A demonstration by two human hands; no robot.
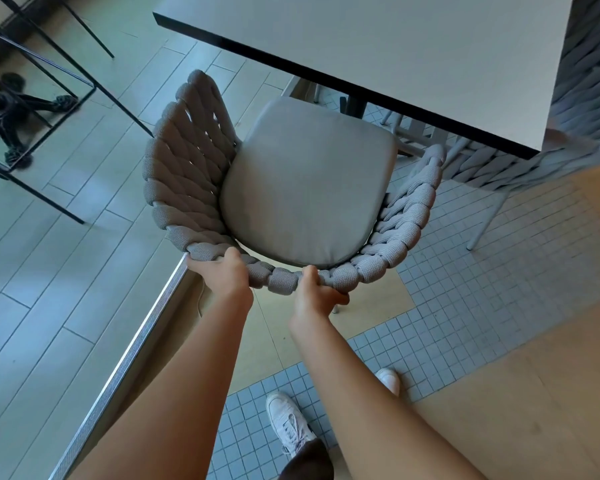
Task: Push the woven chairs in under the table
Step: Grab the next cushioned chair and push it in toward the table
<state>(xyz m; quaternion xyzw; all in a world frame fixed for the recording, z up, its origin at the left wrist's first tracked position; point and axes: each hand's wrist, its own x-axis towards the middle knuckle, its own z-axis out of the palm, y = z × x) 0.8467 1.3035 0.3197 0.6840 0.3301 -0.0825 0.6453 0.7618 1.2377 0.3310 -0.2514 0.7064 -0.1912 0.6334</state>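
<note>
A grey woven chair [184, 174] with a smooth grey seat cushion [305, 181] stands in front of me, facing the table [413, 53]. Only the cushion's far edge lies under the table's dark rim. My left hand [224, 275] grips the top of the woven backrest left of centre. My right hand [317, 294] grips the same rim just right of centre, fingers curled under it. A second woven chair [520, 168] stands at the table's right side, its back toward me and its seat hidden under the tabletop.
A glass wall with a metal floor track [136, 341] runs along my left. Black metal furniture legs [59, 84] show beyond the glass. Small blue tiles and tan floor panels lie underfoot. My white shoes [288, 420] stand behind the chair.
</note>
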